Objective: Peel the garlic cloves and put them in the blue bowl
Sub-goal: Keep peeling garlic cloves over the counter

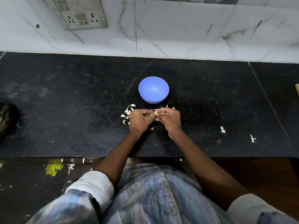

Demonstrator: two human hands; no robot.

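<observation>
A blue bowl (pixel 153 90) stands on the black counter and looks bare inside. Just in front of it my two hands meet over the counter. A pale garlic clove (pixel 155 112) sits between them, pinched by the fingertips of my right hand (pixel 169 118). My left hand (pixel 140 118) has its fingers curled and touches the clove from the left; I cannot tell whether it grips it. Several unpeeled garlic cloves (pixel 127 112) lie in a small heap left of my left hand. Bits of papery skin (pixel 161 108) lie between the hands and the bowl.
The black stone counter (pixel 64 110) runs wide to both sides, with white scraps (pixel 223 129) at the right. A tiled wall with a socket plate (pixel 80 15) rises behind. A dark object (pixel 6 120) sits at the far left edge.
</observation>
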